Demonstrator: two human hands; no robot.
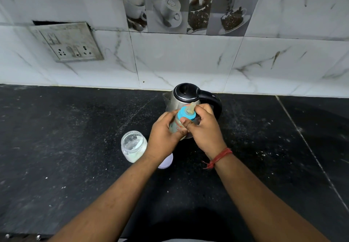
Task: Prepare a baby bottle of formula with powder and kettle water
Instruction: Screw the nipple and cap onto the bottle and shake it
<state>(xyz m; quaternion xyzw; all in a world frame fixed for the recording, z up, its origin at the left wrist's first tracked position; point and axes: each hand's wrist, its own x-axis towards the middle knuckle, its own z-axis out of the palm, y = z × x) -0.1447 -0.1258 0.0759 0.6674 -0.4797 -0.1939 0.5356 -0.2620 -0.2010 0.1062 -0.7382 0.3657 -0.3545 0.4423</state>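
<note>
The two forearms come in from the bottom edge, nearest to the camera, and they meet over the middle of the black stone surface (pixel 56 137), which has pale specks and dust on it. Behind the surface stands the white marble-look tiled wall (pixel 188 58), with a band of picture tiles (pixel 181 5) showing coffee cups and beans, and a metal switch plate (pixel 69 42) with sockets at the left.

The steel kettle (pixel 184 101) stands on the surface close to the wall, its black lid closed and its black handle turned to the right. Just in front of it both hands hold the baby bottle (pixel 178 123) above the surface, tilted with its top toward the kettle. The left hand (pixel 163 134) is clamped around the body of the bottle. The right hand (pixel 204 126) grips the blue collar (pixel 186 116) with thumb and curled fingers; the pale teat (pixel 191 107) stands out of the collar. A red thread bracelet (pixel 220 156) is tied on the right wrist.

Left of the hands an open glass jar (pixel 133 146) stands on the surface, with white powder in its bottom. Just beside it, partly hidden under the left wrist, lies a round white lid (pixel 167 161).
</note>
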